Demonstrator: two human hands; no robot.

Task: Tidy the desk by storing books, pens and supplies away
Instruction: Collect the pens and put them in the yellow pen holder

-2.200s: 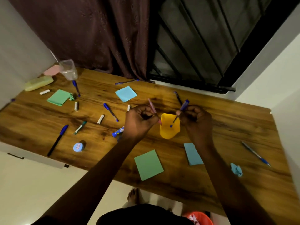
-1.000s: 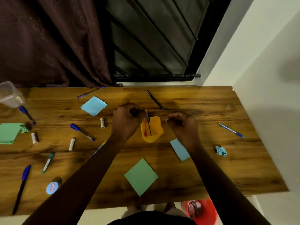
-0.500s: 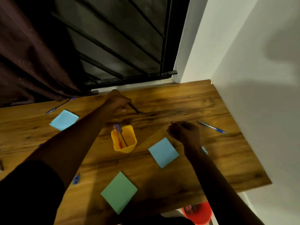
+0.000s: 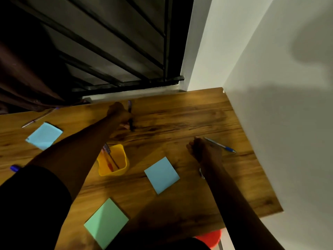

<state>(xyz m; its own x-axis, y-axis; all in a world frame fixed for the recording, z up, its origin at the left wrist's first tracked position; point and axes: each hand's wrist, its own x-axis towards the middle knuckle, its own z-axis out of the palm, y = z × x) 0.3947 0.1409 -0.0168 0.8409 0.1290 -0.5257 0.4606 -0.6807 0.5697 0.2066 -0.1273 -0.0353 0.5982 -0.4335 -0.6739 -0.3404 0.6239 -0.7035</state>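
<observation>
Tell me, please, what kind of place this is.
Probably a home study corner: a wooden desk against a white wall below a barred window, with sticky notes, loose pens and a yellow pen cup.

A home room — wooden desk [image 4: 189, 114]; curtain [image 4: 21, 83]; barred window [image 4: 108, 42].

White walls [image 4: 279, 105], dark barred window [image 4: 117, 42], brown curtain [image 4: 18, 83], wooden desk [image 4: 198, 114]

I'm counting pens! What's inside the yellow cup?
Two pens lean inside the yellow cup: a red pen and a dark pen with a bluish cap. The cup's near wall hides their tips and the bottom.
</observation>
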